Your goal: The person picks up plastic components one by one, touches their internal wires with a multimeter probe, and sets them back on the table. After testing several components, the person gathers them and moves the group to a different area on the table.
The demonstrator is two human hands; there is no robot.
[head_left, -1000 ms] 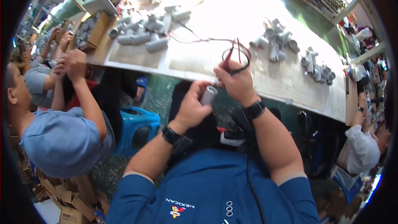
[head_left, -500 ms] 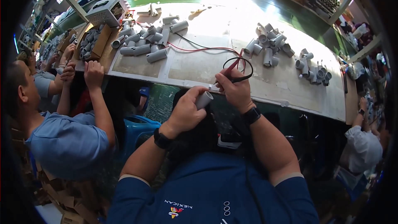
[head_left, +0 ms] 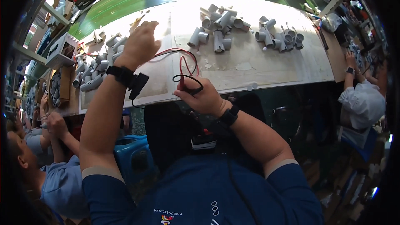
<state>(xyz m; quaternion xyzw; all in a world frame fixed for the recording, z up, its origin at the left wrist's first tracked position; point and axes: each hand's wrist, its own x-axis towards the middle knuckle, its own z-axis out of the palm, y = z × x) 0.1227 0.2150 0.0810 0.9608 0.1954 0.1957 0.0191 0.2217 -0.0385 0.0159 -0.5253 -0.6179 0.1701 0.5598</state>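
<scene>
My left hand [head_left: 139, 45] is stretched out over the left side of the workbench [head_left: 233, 73], beside a pile of grey plastic pipe fittings [head_left: 98, 66]. Its thumb stands apart from the fingers and no pipe shows in it; the palm side is hidden. Close to the bench's front edge, my right hand [head_left: 202, 96] is closed around red and black test probes [head_left: 182, 84]. Their red and black wires loop above the hand and run left across the bench, passing behind my left hand. The probe tips are hard to make out.
More grey fittings [head_left: 218, 25] are heaped at the far middle, with another group [head_left: 278, 37] to the right. A grey metal box [head_left: 62, 51] stands at the left end. A co-worker in blue [head_left: 66, 183] sits left, another in white [head_left: 362, 104] right. A blue stool [head_left: 132, 154] is below.
My left hand has let go of the grey pipe piece and moved up and left over the bench. My right hand keeps the probes. The view has swung to the right.
</scene>
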